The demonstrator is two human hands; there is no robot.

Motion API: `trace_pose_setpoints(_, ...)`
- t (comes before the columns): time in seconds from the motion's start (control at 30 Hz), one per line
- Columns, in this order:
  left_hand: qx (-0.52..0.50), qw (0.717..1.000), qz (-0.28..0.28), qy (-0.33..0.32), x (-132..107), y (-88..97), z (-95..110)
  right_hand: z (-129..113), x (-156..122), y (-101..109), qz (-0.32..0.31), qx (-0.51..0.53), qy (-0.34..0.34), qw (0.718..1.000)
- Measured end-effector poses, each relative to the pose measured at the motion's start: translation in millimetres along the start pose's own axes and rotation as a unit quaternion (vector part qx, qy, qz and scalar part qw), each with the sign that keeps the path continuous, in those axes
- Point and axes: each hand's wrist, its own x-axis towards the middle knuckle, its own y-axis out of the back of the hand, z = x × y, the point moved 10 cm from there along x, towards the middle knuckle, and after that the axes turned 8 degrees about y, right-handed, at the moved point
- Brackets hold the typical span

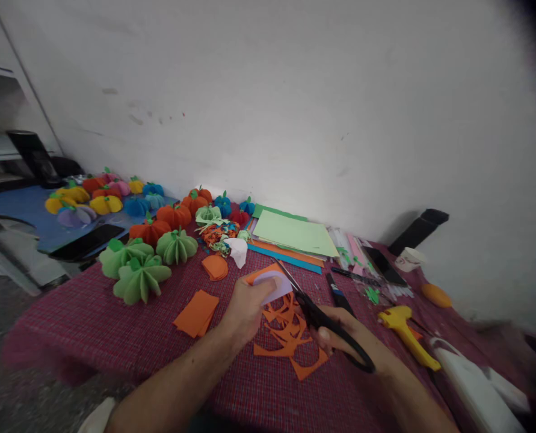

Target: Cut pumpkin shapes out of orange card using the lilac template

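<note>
My left hand [248, 304] pinches a rounded lilac paper template [280, 290] together with orange paper [264, 273] behind it. In my right hand [340, 329] is a pair of black-handled scissors [315, 314], its blades reaching up to the right edge of the held paper. Curved orange offcuts [290, 337] lie in a heap below the hands. Left of my left hand rest a few orange paper rectangles [197, 313] and, farther back, a small stack of rounded orange pieces [215, 266].
Green paper pumpkins [141, 279] and orange ones [174, 215] stand at the left. Coloured paper sheets [295, 233] are stacked by the wall. On the right lie a yellow glue gun [407, 337], a phone [384, 266] and a paper cup [410, 259]. More pumpkins [106, 205] occupy the blue table [6, 207].
</note>
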Motion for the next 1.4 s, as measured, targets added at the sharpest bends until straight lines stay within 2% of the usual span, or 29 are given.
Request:
trace_pose_setpoints(0.6, 0.042, 0.999, -0.031, 0.009, -1.1, -6.2, -2.1, 0.2, -7.9, 5.1, -0.063, -0.021, -0.04, 0.997)
trace_pose_setpoints(0.9, 0.096, 0.995, -0.012, 0.026, 0.4, -1.5, -7.1, -1.1, -15.9, 14.9, -0.063, -0.07, -0.049, 0.994)
trace_pose_setpoints(1.07, 0.116, 0.992, -0.019, 0.035, 1.2, -2.3, -9.0, 0.3, -18.5, 14.5, -0.087, -0.059, -0.056, 0.993)
trace_pose_setpoints(1.27, 0.126, 0.989, -0.041, 0.06, -3.5, -9.9, -10.8, -13.4, -15.2, 6.2, -0.112, -0.012, -0.024, 0.993)
trace_pose_setpoints(1.4, 0.139, 0.986, -0.033, 0.08, -7.4, -13.0, -11.8, -9.4, -15.2, 4.1, -0.111, 0.006, -0.028, 0.993)
